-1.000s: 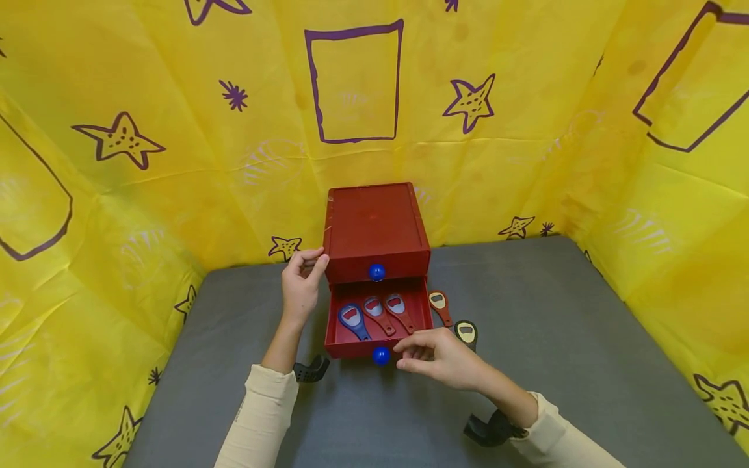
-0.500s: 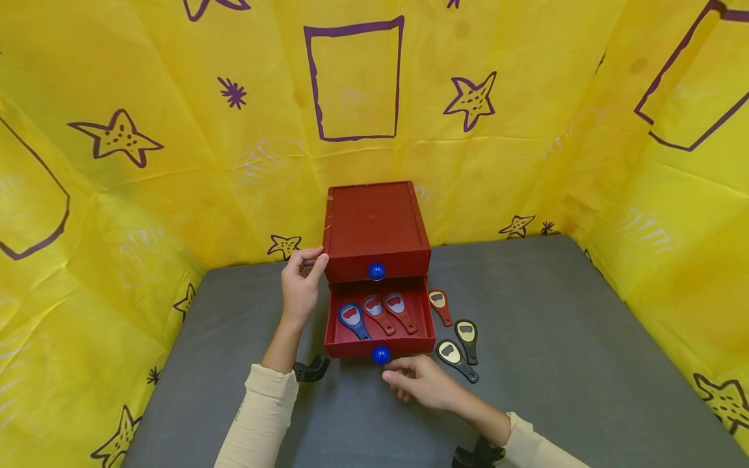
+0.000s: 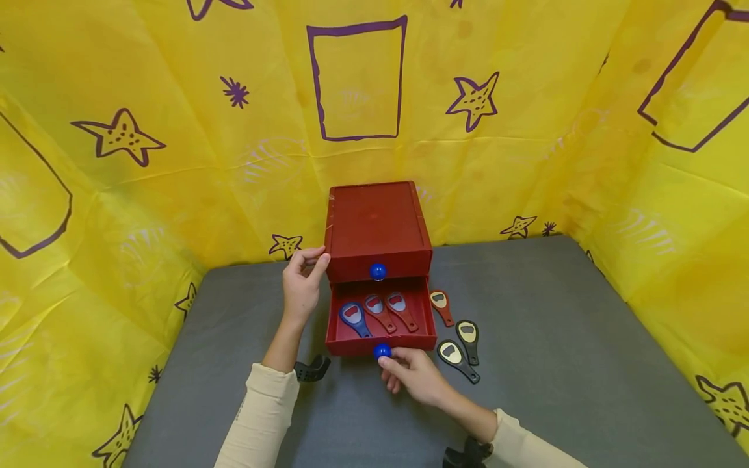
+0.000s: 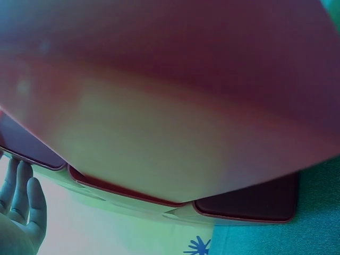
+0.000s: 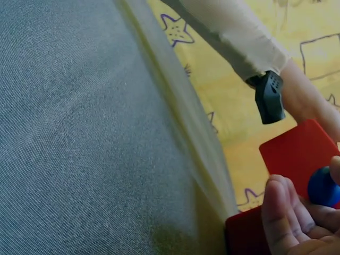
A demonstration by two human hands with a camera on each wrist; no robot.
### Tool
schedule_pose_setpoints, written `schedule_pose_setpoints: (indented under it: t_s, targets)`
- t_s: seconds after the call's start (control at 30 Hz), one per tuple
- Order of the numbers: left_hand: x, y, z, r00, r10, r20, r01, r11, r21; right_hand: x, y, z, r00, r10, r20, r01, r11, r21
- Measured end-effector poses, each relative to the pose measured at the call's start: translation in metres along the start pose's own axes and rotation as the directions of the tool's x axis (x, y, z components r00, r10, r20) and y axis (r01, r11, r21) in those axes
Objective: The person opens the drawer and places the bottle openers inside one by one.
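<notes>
A small red two-drawer chest point(image 3: 377, 218) has its lower drawer point(image 3: 351, 349) pulled out. Inside it lie a blue bottle opener point(image 3: 355, 322) and two red bottle openers, one in the middle point(image 3: 380, 316) and one at right point(image 3: 405, 317). My right hand point(image 3: 418, 377) pinches the lower drawer's blue knob point(image 3: 383, 351) between thumb and fingers; the right wrist view shows the knob point(image 5: 323, 187) by the thumb. With fingers fairly straight, my left hand point(image 3: 300, 289) touches the chest's left side near its upper front corner; the left wrist view shows its fingertips point(image 4: 36, 194) at the side.
Right of the drawer, a red bottle opener point(image 3: 441, 308) and two black ones, an upper point(image 3: 468, 341) and a lower point(image 3: 459, 361), lie on the grey table point(image 3: 556, 338). The upper drawer, with its blue knob point(image 3: 378, 272), is closed. Yellow patterned cloth point(image 3: 234, 162) surrounds the table.
My right hand has moved left and down from the drawer's right front corner to its knob and taken hold. The lower black bottle opener has come into view. My left hand stays in place.
</notes>
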State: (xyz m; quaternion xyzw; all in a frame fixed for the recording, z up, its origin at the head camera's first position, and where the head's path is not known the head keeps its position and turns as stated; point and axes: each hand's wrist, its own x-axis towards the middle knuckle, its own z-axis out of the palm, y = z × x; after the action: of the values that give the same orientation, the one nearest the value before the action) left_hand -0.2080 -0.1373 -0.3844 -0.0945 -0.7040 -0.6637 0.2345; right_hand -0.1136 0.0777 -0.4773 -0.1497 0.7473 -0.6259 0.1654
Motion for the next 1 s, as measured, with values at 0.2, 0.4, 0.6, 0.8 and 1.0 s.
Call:
schedule_pose_setpoints:
  t_s: [0.2, 0.4, 0.6, 0.8, 1.0]
  targets:
    - [0.003, -0.015, -0.001, 1.0, -0.004, -0.008, 0.004, 1.0, -0.006, 0.009, 0.001, -0.003, 0.999, -0.036, -0.035, 0.035, 0.999, -0.018]
    - [0.006, -0.03, -0.002, 1.0, 0.003, -0.026, -0.003, 1.0, -0.01, 0.014, -0.001, -0.006, 0.999, -0.031, -0.044, 0.03, 0.999, -0.031]
    - [0.006, -0.03, -0.001, 0.999, 0.023, -0.036, -0.024, 0.999, -0.021, 0.029, -0.002, -0.015, 0.994, -0.044, -0.101, 0.044, 0.999, -0.001]
    - [0.006, -0.03, -0.002, 0.999, 0.036, -0.038, -0.037, 0.999, -0.016, 0.051, -0.004, -0.021, 0.992, -0.035, -0.122, 0.034, 0.999, -0.013]
    - [0.007, -0.03, -0.001, 0.999, 0.035, -0.035, -0.035, 0.999, -0.024, 0.07, -0.007, -0.027, 0.988, 0.001, -0.152, -0.004, 1.0, -0.022]
